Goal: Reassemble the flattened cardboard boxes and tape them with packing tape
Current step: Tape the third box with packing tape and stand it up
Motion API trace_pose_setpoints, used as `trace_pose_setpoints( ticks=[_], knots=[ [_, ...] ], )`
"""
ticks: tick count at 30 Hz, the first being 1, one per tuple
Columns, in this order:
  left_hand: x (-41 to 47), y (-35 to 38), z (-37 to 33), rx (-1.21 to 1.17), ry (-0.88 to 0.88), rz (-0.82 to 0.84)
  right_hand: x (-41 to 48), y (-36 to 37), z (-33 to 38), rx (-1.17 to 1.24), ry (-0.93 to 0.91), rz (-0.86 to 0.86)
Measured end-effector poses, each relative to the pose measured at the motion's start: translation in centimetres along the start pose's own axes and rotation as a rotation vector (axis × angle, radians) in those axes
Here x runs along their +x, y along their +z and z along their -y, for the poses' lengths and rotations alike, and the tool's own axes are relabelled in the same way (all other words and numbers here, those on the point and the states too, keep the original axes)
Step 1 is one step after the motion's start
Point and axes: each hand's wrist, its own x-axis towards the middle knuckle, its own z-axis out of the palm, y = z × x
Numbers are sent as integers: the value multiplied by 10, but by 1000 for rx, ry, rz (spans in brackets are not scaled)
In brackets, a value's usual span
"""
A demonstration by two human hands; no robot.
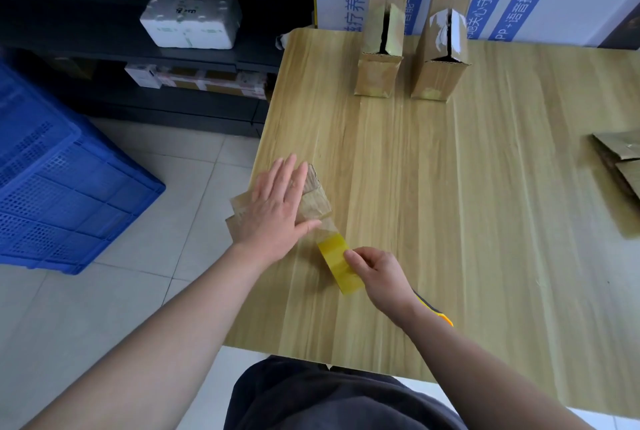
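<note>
A small cardboard box [315,194] lies at the left edge of the surface [450,187], toward the near-left corner and partly overhanging that edge. The left hand [273,208] lies flat on top of it with fingers straight and spread, pressing it down rather than gripping it.

Just beside the box, toward the near edge, the right hand [377,274] curls its fingers round a yellow roll of packing tape [341,267]. A clear strip of tape [329,227] runs taut from the box's near end to the roll.

The relation that matters is this line. The strip runs diagonally from the box down and rightward to the roll, so the box is up and to the left of the right hand. The box's long axis appears roughly in line with the strip. The next move likely calls for cutting or tearing the tape close to the box, and the right hand is nearer the free span.

An orange-handled cutter [440,310] shows partly under the right wrist. Flattened cardboard [620,166] waits at the right edge.
</note>
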Motion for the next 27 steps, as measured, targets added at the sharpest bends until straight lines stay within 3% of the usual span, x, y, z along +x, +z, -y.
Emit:
trace_pose_setpoints(
  ticks=[4, 7, 11, 13, 16, 18, 21, 24, 27],
  knots=[
    [-32, -1, -23, -45, -18, -330, -3, 0, 1, 8, 10, -5],
    [-52, 6, -41, -298, -125, -151, -5, 1, 2, 6, 2, -9],
    [-47, 21, -58, -913, -728, 143, -7, 2, 5, 4, -10, 6],
    [-35, 24, -65, -1283, -935, 143, -8, 1, 7, -16, -17, 34],
    [-21, 29, -69, -1535, -1063, 136, -8, -8, 4, -53, -30, 34],
    [-17, 32, -69, -1600, -1092, 149, -4, -19, -3, -110, -25, -43],
    [-16, 34, -69, -1595, -1084, 155, 1, -38, -25, -424, 29, -162],
    [-15, 35, -68, -1584, -1080, 158, 1, -50, -48, -754, 151, -123],
    [-15, 36, -67, -1506, -1101, 132, 2, -52, -57, -856, 161, -110]
  ],
)
